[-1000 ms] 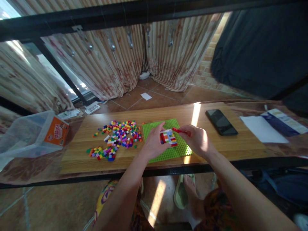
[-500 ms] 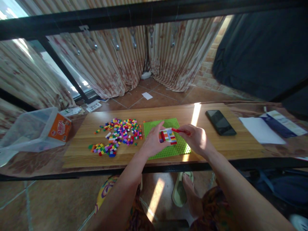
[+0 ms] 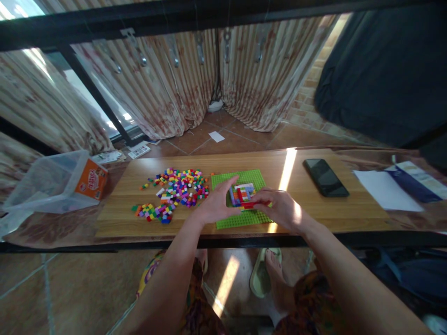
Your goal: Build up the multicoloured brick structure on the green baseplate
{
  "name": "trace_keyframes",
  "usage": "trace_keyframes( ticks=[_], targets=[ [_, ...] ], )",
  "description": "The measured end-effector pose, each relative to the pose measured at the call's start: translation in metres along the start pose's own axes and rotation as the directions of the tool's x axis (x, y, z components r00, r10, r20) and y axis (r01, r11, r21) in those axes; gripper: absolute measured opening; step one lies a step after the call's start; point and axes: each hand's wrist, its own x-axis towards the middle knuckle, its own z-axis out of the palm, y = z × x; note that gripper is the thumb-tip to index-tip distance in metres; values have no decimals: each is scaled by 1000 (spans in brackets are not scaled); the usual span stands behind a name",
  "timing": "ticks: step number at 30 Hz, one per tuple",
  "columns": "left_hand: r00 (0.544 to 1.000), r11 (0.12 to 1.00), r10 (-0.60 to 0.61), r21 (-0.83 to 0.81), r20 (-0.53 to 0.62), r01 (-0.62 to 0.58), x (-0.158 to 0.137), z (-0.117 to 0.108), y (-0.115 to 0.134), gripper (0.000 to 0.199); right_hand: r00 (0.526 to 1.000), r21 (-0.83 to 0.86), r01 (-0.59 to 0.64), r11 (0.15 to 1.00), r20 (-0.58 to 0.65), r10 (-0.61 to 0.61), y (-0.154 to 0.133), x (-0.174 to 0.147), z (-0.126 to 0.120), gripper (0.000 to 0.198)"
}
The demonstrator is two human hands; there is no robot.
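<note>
Bracketing the brick block [image 3: 245,191], frame centre: left hand [image 3: 217,204], spread wide, likely for steadiness; whether clamped, cannot tell. Pinching a red piece [image 3: 247,205] by the block's lower edge: right hand [image 3: 279,207], presumably for fine control. Loose bricks [image 3: 185,186]: left of centre, seemingly within reach.

Head-worn view, facing forward and steeply down from above the wearer's forearms [image 3: 181,249], which enter at the lower edge; the wooden board [image 3: 352,211] lies near, across the middle, with the curtains [image 3: 153,88] farther off behind.
</note>
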Motion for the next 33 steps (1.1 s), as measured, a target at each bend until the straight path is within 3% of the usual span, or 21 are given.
trace_keyframes(
  ticks=[9, 14, 24, 33],
  targets=[
    [999, 1000, -25, 17, 22, 25, 0, 1, 1, 80, 999, -177, 25, 984, 32, -20, -2, 3, 3, 11],
    [998, 997, -60, 38, -32, 61, 2, 8, -2, 71, 999, -175, 30, 984, 27, -26, -3, 3, 3, 10],
    [991, 995, -100, -29, -91, 97, 5, 13, -3, 74, 999, -124, -44, 991, -14, 42, -2, 3, 4, 8],
    [988, 992, -122, -34, -99, 119, 7, 14, -3, 73, 1000, -125, -28, 992, -2, 28, -1, 5, 3, 9]
  ],
)
